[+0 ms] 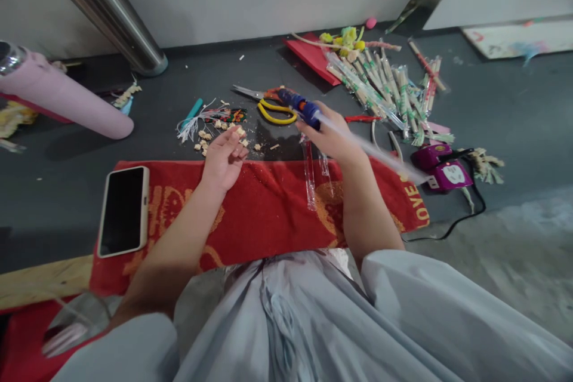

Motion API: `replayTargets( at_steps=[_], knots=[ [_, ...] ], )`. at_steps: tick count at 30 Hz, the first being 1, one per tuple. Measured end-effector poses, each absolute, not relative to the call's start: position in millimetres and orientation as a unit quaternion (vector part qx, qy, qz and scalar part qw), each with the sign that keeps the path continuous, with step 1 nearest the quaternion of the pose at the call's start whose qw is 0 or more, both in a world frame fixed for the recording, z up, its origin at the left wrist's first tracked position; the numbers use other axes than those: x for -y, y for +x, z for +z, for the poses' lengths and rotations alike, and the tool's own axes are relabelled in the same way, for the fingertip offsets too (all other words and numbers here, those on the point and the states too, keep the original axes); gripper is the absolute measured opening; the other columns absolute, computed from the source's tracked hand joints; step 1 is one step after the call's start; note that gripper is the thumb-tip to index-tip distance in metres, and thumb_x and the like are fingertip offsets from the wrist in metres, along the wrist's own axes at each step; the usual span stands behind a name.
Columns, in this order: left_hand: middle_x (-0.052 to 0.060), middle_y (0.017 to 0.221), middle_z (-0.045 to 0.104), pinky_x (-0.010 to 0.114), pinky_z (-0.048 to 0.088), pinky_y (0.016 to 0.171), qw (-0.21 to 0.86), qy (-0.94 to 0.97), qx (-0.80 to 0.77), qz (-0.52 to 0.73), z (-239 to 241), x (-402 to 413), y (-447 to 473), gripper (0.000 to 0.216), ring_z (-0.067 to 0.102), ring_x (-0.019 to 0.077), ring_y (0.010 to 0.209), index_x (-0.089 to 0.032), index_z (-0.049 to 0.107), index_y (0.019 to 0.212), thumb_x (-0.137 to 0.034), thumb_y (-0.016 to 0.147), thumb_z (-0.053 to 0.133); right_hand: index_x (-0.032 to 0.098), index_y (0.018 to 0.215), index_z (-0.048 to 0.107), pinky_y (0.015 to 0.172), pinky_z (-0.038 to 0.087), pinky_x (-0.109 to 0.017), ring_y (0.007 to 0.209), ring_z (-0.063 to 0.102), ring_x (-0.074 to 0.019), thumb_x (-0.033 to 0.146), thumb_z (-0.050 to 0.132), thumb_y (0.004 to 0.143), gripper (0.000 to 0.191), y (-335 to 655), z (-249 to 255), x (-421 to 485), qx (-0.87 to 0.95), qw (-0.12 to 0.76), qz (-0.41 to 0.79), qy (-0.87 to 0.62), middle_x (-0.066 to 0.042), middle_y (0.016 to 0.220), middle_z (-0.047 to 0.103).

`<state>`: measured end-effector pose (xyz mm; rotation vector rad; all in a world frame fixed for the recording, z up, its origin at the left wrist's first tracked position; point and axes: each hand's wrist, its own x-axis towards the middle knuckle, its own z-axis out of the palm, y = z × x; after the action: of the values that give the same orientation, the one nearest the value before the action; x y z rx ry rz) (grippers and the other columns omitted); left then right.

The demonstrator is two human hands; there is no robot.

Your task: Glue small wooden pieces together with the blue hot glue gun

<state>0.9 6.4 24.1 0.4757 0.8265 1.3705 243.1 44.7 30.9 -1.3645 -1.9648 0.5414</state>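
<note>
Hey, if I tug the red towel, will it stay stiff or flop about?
Probably floppy: the red towel looks like soft cloth. It may also drag the phone, since that lies on its left end.

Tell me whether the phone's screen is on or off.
Off, it appears: the phone lies face up at the left end of the red towel, its screen plain black with nothing lit.
</note>
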Motion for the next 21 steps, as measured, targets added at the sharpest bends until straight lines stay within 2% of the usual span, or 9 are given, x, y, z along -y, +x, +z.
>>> replayTargets(
  at_steps=[3, 8, 13, 18, 21],
  knots=[
    [-0.004, 0.069, 0.070, 0.012, 0.041, 0.048, 0.684, 0.216, -0.364, 0.594, 25.3, -4.8, 1.3, 0.029, 0.040, -0.0021, 0.044, -0.018, 0.076, 0.078, -0.021, 0.057, 0.097, 0.013, 0.117, 0.059, 0.100, 0.047, -0.054, 0.110, 0.060, -0.0343, 0.029, 0.056, 0.092, 0.030, 253.5, 23.6, -47.8, 0.787, 0.239, 0.076, -0.564, -0.018, 0.115, 0.066],
    [-0.005, 0.069, 0.068, 0.013, 0.041, 0.049, 0.709, 0.224, -0.358, 0.565, 29.9, 0.2, 3.7, 0.029, 0.039, -0.0021, 0.045, -0.018, 0.075, 0.076, -0.022, 0.058, 0.097, 0.005, 0.123, 0.055, 0.096, 0.047, -0.061, 0.119, 0.052, -0.0424, 0.010, 0.051, 0.084, 0.040, 257.5, 26.1, -39.7, 0.752, 0.149, 0.001, -0.642, -0.026, 0.123, 0.058],
    [-0.004, 0.070, 0.066, 0.012, 0.041, 0.049, 0.742, 0.238, -0.322, 0.537, 33.8, 6.9, 7.0, 0.036, 0.041, -0.0021, 0.047, -0.017, 0.075, 0.079, -0.024, 0.053, 0.099, 0.001, 0.121, 0.055, 0.094, 0.047, -0.061, 0.120, 0.050, -0.0427, 0.000, 0.048, 0.076, 0.046, 256.8, 28.5, -34.9, 0.721, 0.106, -0.002, -0.685, -0.029, 0.120, 0.056],
    [-0.004, 0.069, 0.067, 0.014, 0.040, 0.048, 0.760, 0.239, -0.329, 0.507, 39.9, 12.7, 11.8, 0.029, 0.039, -0.0013, 0.046, -0.018, 0.076, 0.079, -0.023, 0.058, 0.096, 0.001, 0.120, 0.058, 0.093, 0.048, -0.058, 0.118, 0.053, -0.0411, -0.001, 0.049, 0.075, 0.046, 258.9, 29.3, -32.3, 0.732, 0.056, 0.023, -0.678, -0.028, 0.118, 0.059],
    [-0.003, 0.068, 0.068, 0.013, 0.040, 0.048, 0.768, 0.239, -0.318, 0.502, 42.9, 15.0, 14.2, 0.035, 0.039, -0.0010, 0.045, -0.018, 0.077, 0.079, -0.026, 0.053, 0.099, 0.004, 0.125, 0.057, 0.093, 0.048, -0.058, 0.119, 0.052, -0.0411, 0.001, 0.051, 0.077, 0.048, 257.3, 40.6, -27.2, 0.726, 0.078, 0.024, -0.683, -0.026, 0.119, 0.059]
  ],
)
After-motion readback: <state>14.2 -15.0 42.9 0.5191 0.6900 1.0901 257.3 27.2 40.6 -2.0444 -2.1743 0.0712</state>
